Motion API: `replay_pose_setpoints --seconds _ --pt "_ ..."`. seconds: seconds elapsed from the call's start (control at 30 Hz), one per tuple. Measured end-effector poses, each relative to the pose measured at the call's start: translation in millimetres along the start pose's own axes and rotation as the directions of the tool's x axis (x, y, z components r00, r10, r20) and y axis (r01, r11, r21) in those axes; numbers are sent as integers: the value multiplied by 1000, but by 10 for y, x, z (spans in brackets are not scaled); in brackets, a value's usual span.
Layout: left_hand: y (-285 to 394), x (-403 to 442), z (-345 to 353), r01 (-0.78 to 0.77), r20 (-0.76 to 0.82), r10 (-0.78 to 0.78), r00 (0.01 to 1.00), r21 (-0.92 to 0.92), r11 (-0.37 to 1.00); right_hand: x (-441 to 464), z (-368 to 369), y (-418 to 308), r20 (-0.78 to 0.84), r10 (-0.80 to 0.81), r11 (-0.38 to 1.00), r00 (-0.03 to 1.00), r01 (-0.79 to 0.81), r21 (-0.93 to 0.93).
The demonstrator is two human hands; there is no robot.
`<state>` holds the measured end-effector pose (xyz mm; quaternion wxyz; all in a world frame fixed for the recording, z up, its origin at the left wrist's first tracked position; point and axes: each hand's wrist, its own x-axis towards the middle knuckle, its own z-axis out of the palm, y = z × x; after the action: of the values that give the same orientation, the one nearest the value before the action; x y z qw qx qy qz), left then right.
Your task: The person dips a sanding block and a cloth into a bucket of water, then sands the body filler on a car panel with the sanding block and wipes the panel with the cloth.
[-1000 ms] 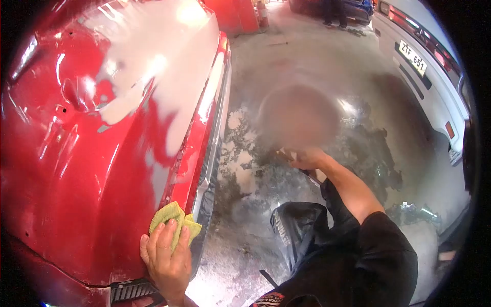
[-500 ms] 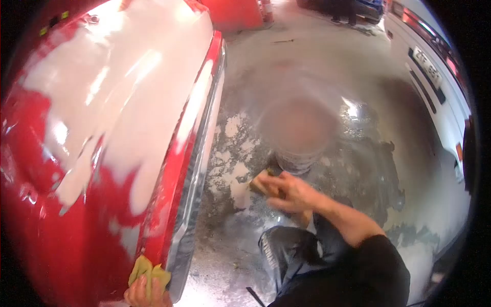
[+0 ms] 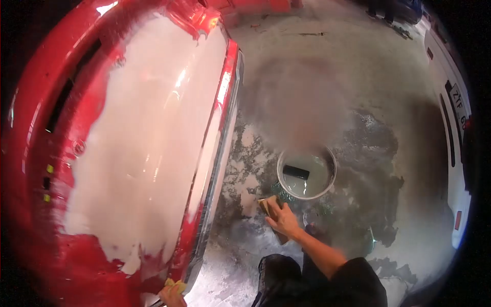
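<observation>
At the bottom left, my left hand (image 3: pixel 173 298) closes round a yellow cloth (image 3: pixel 175 285) at the lower corner of the red car panel (image 3: pixel 82 261). A wide whitish patch (image 3: pixel 143 133), wet and shiny, covers most of that panel. My right hand (image 3: pixel 284 221) grips a long, flat, tan-brown piece (image 3: pixel 268 204), perhaps a sanding strip; the fingers hide its middle. This hand is over the floor, in front of a round bucket (image 3: pixel 333 187). Cloudy water (image 3: pixel 317 166) fills part of the bucket, and a black block (image 3: pixel 296 172) lies in it.
Wet, dusty concrete (image 3: pixel 378 204) surrounds the bucket. A white vehicle (image 3: pixel 455 179) with a number plate stands along the right side. Another person's legs (image 3: pixel 381 10) show at the far top. A blurred smudge hides the floor behind the bucket.
The view has shifted, bringing more of the panel and the bucket's inside into sight. My right hand has moved lower in view, still holding the tan-brown piece; my left still holds the cloth.
</observation>
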<state>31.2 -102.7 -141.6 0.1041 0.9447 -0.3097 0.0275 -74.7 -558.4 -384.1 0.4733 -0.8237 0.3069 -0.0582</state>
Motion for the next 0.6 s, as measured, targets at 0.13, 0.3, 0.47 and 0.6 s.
replay_pose_setpoints --seconds 0.13,0.3,0.47,0.6 --pt "678 567 -928 -270 120 245 962 296 916 -220 -36 -723 -103 158 936 982 -115 332" --pt "1780 2199 -2812 -567 -56 653 756 445 694 317 -376 -2154 -157 91 823 983 14 567" --pt "2463 3712 -4694 -451 85 758 647 844 290 1162 -1055 -3286 -263 140 706 954 90 703" --pt "2674 4616 -5169 -491 110 706 699 792 363 1287 -858 -3650 -337 133 704 932 150 694"
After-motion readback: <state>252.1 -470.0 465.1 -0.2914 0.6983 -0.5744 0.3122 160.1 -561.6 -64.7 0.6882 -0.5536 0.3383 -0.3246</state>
